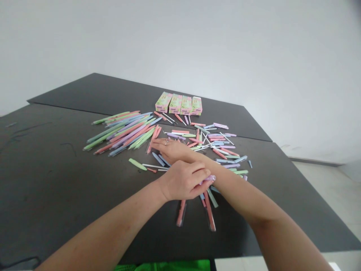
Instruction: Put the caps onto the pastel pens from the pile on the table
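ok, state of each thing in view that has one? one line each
Bare left hand: closed around a purple plastic pen piece.
Bare, ringed right hand: fingers outstretched at slim coral pens; grip unclear.
Long pastel pens: heaped, roughly parallel.
Short pastel plastic pen parts: loose, scattered.
Thin white sticks: loose, some crossing.
Four green-and-pink cartons: in a row; open or shut unclear.

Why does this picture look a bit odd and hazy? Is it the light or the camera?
Perhaps both: in the head view, light looks diffuse, without harsh glare on the black table; in the head view, the pens show soft edges, and small print on the boxes is unreadable; in the head view, the forearms loom large near the bottom.
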